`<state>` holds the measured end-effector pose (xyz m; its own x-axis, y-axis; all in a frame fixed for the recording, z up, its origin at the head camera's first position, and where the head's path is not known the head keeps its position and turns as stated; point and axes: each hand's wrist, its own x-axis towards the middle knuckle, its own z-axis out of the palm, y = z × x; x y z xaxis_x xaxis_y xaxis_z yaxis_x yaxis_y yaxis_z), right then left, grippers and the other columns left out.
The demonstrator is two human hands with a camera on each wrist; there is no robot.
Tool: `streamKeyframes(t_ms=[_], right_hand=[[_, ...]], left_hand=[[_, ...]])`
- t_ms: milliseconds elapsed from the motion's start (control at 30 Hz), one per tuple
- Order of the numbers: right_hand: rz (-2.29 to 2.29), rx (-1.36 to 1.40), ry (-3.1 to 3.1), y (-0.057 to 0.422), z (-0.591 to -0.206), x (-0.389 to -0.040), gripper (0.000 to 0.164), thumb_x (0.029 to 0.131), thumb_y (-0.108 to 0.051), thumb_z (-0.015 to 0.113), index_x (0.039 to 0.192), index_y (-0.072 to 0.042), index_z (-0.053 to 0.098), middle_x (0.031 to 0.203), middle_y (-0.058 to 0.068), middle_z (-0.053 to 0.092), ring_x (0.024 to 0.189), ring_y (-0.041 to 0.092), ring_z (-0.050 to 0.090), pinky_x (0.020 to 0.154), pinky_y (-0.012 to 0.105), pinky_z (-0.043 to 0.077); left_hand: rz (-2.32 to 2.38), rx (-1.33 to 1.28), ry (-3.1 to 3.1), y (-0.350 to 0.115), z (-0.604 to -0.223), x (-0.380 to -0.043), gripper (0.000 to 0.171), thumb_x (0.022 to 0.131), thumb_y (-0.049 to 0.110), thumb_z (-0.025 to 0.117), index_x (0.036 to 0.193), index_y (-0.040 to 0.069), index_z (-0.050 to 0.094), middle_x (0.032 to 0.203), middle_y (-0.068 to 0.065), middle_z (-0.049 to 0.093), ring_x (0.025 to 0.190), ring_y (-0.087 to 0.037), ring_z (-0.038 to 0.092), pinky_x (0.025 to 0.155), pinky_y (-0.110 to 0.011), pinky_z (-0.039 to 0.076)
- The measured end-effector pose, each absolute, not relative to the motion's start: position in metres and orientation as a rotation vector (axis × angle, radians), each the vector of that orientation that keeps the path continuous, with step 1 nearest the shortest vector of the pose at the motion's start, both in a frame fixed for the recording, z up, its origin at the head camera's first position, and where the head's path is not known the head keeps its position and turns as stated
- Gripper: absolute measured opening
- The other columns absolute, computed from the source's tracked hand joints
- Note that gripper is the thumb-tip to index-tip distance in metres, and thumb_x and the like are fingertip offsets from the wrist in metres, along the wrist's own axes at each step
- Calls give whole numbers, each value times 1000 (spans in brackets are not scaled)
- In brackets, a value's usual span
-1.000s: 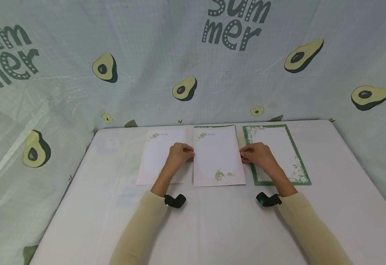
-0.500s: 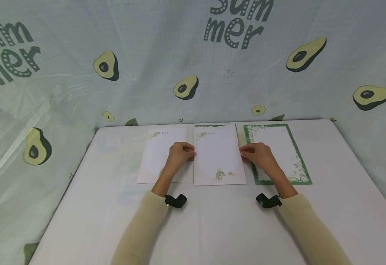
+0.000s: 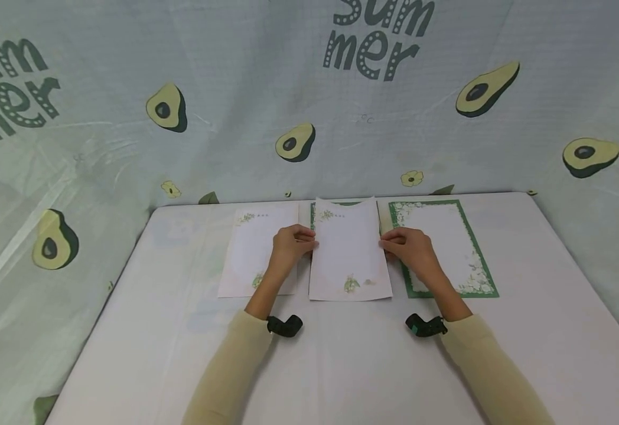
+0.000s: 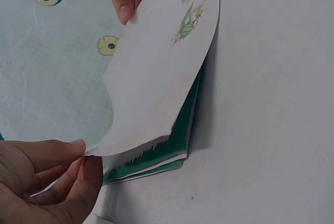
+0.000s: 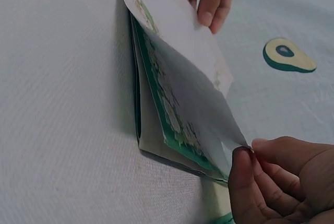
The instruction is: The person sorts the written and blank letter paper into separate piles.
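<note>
A pale printed sheet (image 3: 349, 254) is held over the middle of the table (image 3: 341, 360), above a green-bordered stack (image 5: 175, 143). The left hand (image 3: 295, 243) pinches its left edge between thumb and fingers; the right hand (image 3: 407, 248) pinches the right edge likewise. To the left lies a matching pale sheet (image 3: 248, 251), to the right a green-framed floral sheet (image 3: 442, 245).

The held sheet looks like thin paper: light, limp and easily creased or torn. Its far edge already sags between the hands, so opposite side edges seem the right places to hold, with a light pinch and an even, gentle pull.

From the head, only a little green shows past the sheet's far edge. The right wrist view opens the gap beneath, revealing a flowered border and several layers; the left wrist view shows the near-left corner raised clear of them.
</note>
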<state>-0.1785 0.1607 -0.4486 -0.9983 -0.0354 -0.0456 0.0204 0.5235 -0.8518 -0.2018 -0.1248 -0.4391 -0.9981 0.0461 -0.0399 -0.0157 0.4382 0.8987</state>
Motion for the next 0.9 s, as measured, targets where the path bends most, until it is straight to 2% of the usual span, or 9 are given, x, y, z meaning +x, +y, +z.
streamKeyframes(t_ms=[300,500,900], right_hand=[[-1548,44,2705,159,-447,-177,23,96,-20,73,110,-3,74,97,13,77,84,24,75,71,25,57],[-1554,68,2696,157,-448,-176,23,97,-21,72,110,-2,73,97,13,77,84,24,74,71,28,57],[-1571,61,2664,154,-448,-175,30,100,-28,68,112,-1,72,98,13,77,87,26,73,76,30,54]], left_hand=[[1877,-30,2438,-125,-447,-200,21,89,1,77,109,-3,74,101,-18,76,89,-22,74,79,-28,62],[1926,-46,2387,-127,-450,-200,22,89,2,77,110,-3,74,100,-16,76,89,-21,75,78,-25,62],[1907,-99,2376,-129,-454,-200,20,90,1,74,110,-5,73,99,-17,76,88,-20,74,76,-24,61]])
